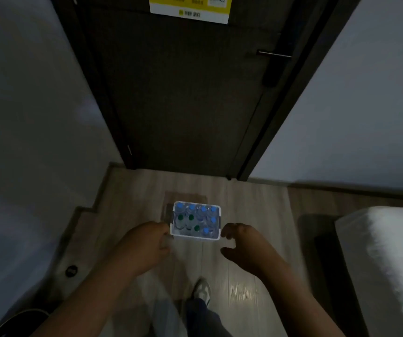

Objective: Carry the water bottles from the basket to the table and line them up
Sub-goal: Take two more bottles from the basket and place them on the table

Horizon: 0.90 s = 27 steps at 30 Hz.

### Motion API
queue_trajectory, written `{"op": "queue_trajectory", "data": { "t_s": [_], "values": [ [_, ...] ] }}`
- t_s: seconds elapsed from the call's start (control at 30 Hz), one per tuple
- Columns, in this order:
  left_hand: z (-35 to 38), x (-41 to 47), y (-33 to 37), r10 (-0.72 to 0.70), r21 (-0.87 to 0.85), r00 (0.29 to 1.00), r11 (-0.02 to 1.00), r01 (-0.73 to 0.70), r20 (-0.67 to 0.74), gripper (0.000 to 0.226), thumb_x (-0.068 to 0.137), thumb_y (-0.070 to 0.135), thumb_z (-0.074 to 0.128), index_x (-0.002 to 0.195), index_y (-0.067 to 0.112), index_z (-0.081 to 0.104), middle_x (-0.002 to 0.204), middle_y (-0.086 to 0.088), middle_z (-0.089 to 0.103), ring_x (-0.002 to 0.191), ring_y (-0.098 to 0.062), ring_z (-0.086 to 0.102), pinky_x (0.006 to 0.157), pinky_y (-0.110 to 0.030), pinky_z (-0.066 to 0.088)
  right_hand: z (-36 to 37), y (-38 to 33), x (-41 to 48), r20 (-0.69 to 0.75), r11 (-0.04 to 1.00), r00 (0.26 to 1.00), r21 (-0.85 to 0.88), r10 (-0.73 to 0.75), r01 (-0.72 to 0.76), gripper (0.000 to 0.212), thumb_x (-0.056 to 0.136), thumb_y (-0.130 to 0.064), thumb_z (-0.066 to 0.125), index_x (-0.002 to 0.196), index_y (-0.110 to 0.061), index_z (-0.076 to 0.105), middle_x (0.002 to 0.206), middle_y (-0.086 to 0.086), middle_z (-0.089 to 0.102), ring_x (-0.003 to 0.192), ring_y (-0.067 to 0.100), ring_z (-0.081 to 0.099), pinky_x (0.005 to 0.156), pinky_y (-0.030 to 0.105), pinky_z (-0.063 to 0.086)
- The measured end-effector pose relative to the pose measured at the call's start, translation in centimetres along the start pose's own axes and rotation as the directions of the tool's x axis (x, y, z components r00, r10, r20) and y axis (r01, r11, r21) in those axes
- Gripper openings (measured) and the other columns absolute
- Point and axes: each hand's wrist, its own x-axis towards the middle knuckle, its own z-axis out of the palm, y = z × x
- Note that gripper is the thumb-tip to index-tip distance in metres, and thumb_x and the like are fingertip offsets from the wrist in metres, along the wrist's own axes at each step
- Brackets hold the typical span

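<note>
Hovering over the wood floor (244, 203), the left hand (147, 242) curls its fingers at the near left corner of the white basket (195, 237), grip unclear in the blur. The right hand (244, 244), half-open and empty, hangs beside the near right corner. The basket holds upright water bottles (204, 209), mostly blue-capped, three green-capped.

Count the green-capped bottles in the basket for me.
3. One green-capped bottle stands mid-left in the white basket, a second right beside it, a third nearer the front rim. Dim, blurred view; more may be hidden.
</note>
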Motion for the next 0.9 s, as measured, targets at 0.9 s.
{"op": "queue_trajectory", "data": {
  "t_s": [0.9],
  "values": [
    [12.6, 27.8, -12.3, -0.066, 0.006, 0.991, 0.998, 0.066, 0.113, 0.031, 0.087, 0.030, 0.061, 0.115, 0.018, 0.057, 0.117, -0.002, 0.060, 0.104, -0.016, 0.057, 0.079, -0.017, 0.033, 13.9, 10.0, 26.8, 0.099, 0.995, 0.992, 0.061, 0.077, -0.083, 0.039, 0.087, -0.031, 0.062, 0.123, -0.021, 0.052, 0.123, 0.001, 0.058, 0.110, 0.013, 0.056, 0.090, 0.022, 0.045]
  ]
}}
